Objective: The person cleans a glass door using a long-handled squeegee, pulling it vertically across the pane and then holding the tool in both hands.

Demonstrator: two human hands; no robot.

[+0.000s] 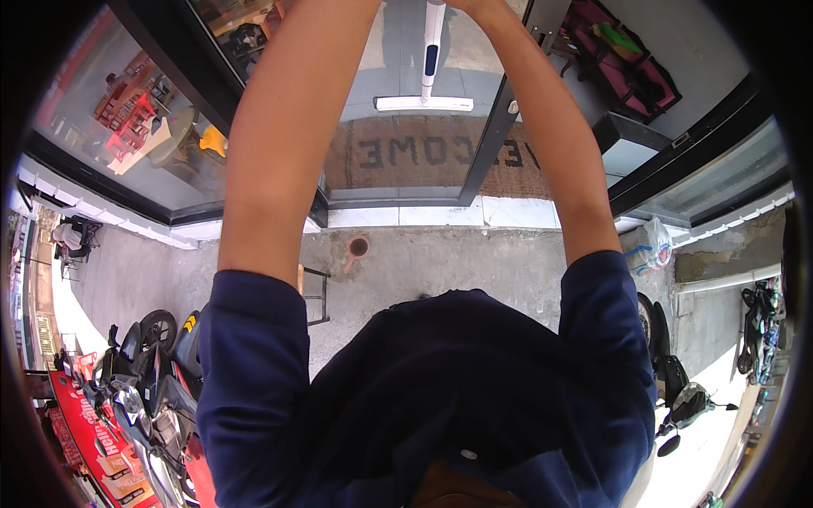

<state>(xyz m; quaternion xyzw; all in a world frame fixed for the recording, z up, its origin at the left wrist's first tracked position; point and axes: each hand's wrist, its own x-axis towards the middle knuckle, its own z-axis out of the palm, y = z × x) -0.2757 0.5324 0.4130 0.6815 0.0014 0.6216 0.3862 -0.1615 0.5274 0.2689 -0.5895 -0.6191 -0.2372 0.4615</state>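
Observation:
Both my arms reach up to the top edge of the view, toward a dark-framed glass door [486, 161]. A white window squeegee [423, 103] with a dark blue patch on its handle is up at the glass, its long head lying level. Only a sliver of my right hand [464, 3] shows, closed at the upper end of the handle; most of its fingers are cut off by the edge. My left hand is beyond the top edge, with just the forearm in view. Below the squeegee head, a brown doormat [398, 179] with dark letters shows through the glass.
Behind me stand motorbikes on the left [152, 372] and right [673, 381]. A small stool [315, 295], a reddish long-handled pot [357, 247] and a plastic bag [650, 245] are on the concrete. Inside are a yellow chair [213, 140] and a dark-and-pink bench [652, 80].

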